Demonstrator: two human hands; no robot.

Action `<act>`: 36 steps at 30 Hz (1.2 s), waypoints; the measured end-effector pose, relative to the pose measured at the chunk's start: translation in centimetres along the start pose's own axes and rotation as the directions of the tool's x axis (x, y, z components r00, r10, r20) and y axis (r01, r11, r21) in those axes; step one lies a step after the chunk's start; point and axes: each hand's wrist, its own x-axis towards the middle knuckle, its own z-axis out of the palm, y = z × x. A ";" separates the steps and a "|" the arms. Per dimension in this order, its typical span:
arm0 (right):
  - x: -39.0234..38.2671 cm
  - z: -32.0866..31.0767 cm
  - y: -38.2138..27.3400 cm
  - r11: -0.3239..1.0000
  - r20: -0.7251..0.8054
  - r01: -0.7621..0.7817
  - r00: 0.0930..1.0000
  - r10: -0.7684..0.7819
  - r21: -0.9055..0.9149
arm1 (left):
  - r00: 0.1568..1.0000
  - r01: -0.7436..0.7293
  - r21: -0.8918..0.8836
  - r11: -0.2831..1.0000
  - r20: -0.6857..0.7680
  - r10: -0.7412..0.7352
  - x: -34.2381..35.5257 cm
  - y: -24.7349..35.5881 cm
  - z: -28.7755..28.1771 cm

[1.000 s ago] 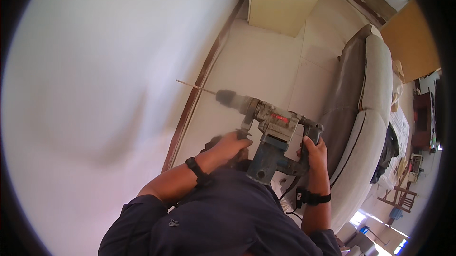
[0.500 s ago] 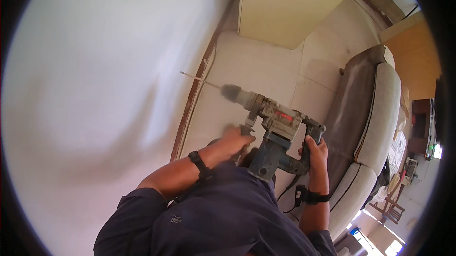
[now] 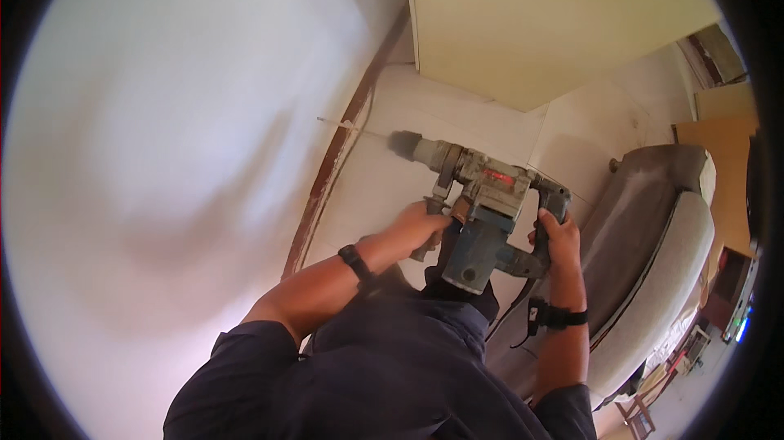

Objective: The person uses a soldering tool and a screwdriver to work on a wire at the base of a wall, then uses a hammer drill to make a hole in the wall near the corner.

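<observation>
A grey and dark-blue rotary hammer drill (image 3: 498, 187) is held across the front of my body, its long thin bit (image 3: 353, 126) pointing left to the white wall (image 3: 204, 113). My left hand (image 3: 418, 226) is closed around the side handle behind the chuck. The rear handle sits in the grip of my right hand (image 3: 560, 237); the drill partly covers those fingers. The bit crosses in front of the brown skirting (image 3: 333, 164) at the wall's foot. Whether its tip touches the wall I cannot tell.
Ahead stands a pale yellow cabinet (image 3: 539, 24). A grey sofa (image 3: 653, 244) runs along my right side, close to my right arm. Light tiles (image 3: 457, 105) cover the floor. Further right are a wooden panel (image 3: 723, 171) and assorted household things.
The view has shifted, so the cabinet and sofa look nearer. The drill appears slightly further right and up in the picture. Both hands keep their holds on it.
</observation>
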 end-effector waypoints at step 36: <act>-6.5 -5.3 1.5 0.972 -0.199 -0.097 0.970 0.140 0.213 | 0.998 0.056 0.530 0.846 -0.057 -0.030 -3.3 8.6 7.7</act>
